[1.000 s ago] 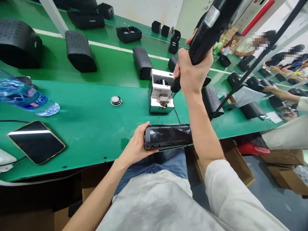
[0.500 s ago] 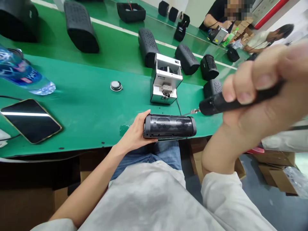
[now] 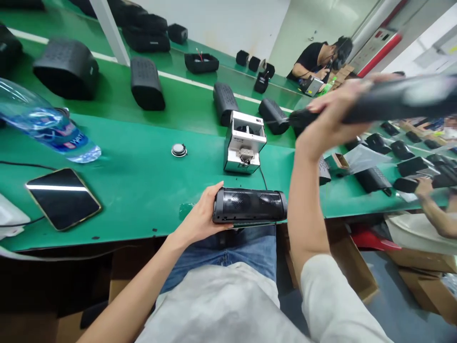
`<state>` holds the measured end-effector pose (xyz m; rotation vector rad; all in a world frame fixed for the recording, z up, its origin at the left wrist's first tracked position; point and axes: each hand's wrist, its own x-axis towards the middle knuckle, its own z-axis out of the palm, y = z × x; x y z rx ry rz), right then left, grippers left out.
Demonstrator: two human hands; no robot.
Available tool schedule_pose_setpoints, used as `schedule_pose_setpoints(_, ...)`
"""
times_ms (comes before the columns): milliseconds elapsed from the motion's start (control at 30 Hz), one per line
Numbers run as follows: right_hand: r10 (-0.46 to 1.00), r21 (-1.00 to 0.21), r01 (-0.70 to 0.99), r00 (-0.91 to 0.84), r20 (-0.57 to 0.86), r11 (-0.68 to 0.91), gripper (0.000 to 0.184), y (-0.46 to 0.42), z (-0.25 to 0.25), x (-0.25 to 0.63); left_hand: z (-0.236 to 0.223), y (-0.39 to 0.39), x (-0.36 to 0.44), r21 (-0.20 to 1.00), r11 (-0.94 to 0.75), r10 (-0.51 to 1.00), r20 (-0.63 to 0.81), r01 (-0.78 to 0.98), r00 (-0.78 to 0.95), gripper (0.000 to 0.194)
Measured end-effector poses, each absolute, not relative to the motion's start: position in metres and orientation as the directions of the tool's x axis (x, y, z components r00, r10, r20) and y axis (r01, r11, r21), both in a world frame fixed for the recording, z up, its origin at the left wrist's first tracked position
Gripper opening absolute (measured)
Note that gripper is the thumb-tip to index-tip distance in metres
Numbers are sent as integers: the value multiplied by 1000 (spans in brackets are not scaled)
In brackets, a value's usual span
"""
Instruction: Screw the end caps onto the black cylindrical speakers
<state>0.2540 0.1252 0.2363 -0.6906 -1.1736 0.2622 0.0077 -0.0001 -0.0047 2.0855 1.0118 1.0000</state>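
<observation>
My left hand (image 3: 196,216) is closed around the left end of a black speaker (image 3: 252,206), which lies on its side at the bench's front edge. Two round perforated patches show on its upper face. Raised to the right, my right hand (image 3: 330,114) grips a black electric screwdriver (image 3: 396,101), blurred by motion. Its thin bit points left toward the white-and-black screw feeder (image 3: 245,145) behind the speaker; whether the tip touches the feeder I cannot tell.
A water bottle (image 3: 53,126) and a phone (image 3: 64,199) lie at left on the green bench (image 3: 135,190). A small round part (image 3: 179,150) sits left of the feeder. Several black speakers (image 3: 146,85) line the far strip. Co-workers sit at right, one person (image 3: 314,59) at the back.
My right hand has moved up and away with the screwdriver, its bit going from beside the speaker toward the feeder. My left hand keeps hold of the speaker. The view has tilted up.
</observation>
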Motion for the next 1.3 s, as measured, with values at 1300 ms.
schedule_pose_setpoints(1300, 835, -841, 173, 130, 535, 512, 71, -19, 265, 210, -6, 1, 8, 767, -560, 803, 408, 313, 435, 138)
